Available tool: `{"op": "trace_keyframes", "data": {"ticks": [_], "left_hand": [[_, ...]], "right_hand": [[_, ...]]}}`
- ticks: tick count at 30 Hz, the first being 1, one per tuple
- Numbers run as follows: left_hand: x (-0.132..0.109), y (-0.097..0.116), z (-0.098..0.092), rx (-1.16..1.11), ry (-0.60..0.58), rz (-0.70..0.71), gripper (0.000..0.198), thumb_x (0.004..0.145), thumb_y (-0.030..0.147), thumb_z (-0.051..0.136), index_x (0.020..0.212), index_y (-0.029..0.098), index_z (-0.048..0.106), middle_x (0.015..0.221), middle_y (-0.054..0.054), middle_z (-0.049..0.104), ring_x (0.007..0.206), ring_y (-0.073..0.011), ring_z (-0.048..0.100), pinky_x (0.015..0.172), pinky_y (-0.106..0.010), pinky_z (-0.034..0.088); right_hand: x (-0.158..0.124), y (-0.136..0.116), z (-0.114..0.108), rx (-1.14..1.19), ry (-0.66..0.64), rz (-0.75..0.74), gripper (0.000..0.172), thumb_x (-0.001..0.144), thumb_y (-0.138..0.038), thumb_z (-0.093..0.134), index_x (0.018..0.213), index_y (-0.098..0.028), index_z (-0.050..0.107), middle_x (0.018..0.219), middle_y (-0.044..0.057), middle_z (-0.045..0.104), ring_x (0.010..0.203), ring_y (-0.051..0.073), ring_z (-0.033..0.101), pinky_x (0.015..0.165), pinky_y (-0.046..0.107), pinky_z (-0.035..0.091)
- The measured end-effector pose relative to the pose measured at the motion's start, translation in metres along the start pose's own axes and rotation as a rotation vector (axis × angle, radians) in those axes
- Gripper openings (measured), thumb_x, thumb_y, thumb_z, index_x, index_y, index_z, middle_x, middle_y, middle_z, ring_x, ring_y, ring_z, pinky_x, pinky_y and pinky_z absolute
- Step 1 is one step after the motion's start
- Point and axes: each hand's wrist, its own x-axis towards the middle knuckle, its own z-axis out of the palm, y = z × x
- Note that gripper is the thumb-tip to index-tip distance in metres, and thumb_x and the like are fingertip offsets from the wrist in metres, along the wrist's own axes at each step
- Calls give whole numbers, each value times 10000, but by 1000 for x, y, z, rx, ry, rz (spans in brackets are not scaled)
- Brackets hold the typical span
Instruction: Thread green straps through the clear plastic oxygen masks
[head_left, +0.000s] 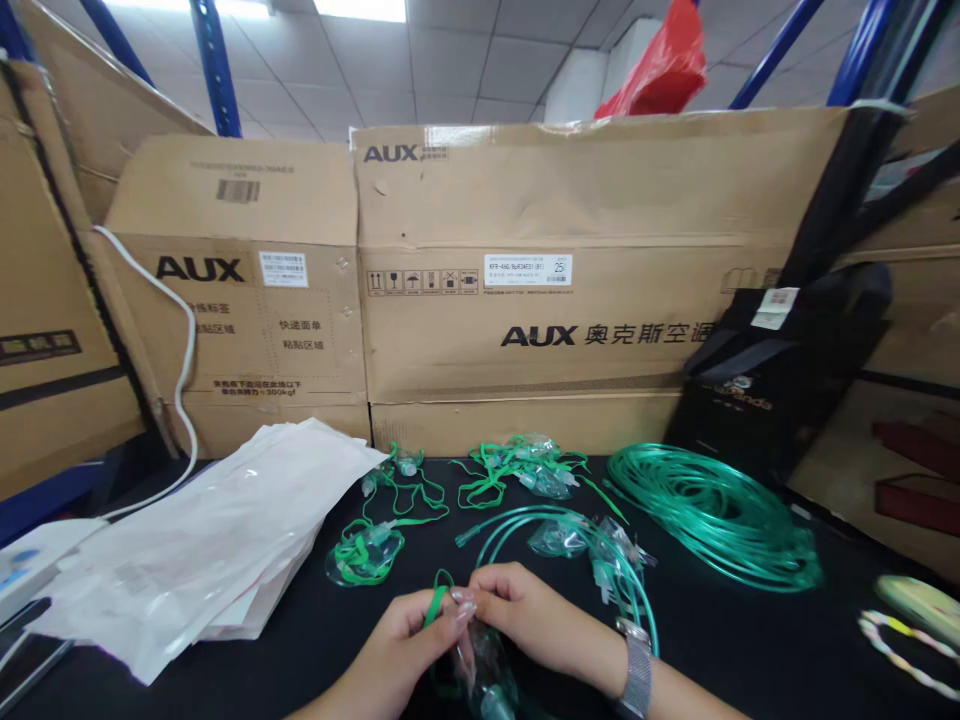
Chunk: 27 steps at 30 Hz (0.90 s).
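A clear green-tinted oxygen mask (487,668) is between my hands at the bottom middle, its connector end pointing down toward me. My left hand (415,640) is closed, with a green elastic strap (436,606) running between its fingers at the mask's edge. My right hand (529,612), a watch on its wrist, pinches at the same edge, fingertips meeting those of the left. Whether the strap passes through the mask there is hidden by the fingers. Just beyond lie green tubing (525,514) and small clear plastic parts (559,537).
More masks with green straps lie left (365,553) and behind (536,470). A big coil of green tubing (720,515) sits right. White plastic bags (217,530) are stacked left. Cardboard boxes (585,350) wall the back; a black bag (739,390) leans there. A beaded bracelet (900,655) lies right.
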Motion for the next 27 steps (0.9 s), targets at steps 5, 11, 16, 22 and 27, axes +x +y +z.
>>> {"op": "trace_keyframes", "data": {"ticks": [5,11,16,22,27], "left_hand": [[-1,1,0,-7,7,13,342,735,413,568,516,150,573,540,6,530,567,-135,479,597,-249,377],[0,3,2,-2,6,3,352,732,431,563,522,149,575,535,4,539,549,-132,476,583,-251,378],[0,2,1,-15,15,-7,346,720,432,578,526,145,578,544,2,538,563,-132,472,590,-250,377],[1,0,0,-13,11,-1,354,720,432,577,510,147,571,534,5,529,555,-130,469,583,-249,376],[1,-2,-1,-16,10,4,347,723,423,578,515,146,578,528,9,527,550,-127,471,584,-247,378]], "right_hand": [[0,0,0,-2,0,-1,343,763,-441,468,575,-155,441,529,-51,376,506,78,323,481,198,276],[1,1,0,-13,5,5,332,761,-429,472,578,-154,446,525,-55,361,503,78,311,480,200,270],[1,1,0,-18,7,5,332,770,-424,471,576,-155,452,524,-60,343,502,76,304,479,196,270],[-1,-2,0,-49,15,9,315,774,-399,466,580,-151,463,526,-56,362,508,80,322,488,199,278],[-1,-3,0,-31,11,11,320,769,-408,471,577,-153,458,528,-56,368,508,79,323,490,200,280]]}}
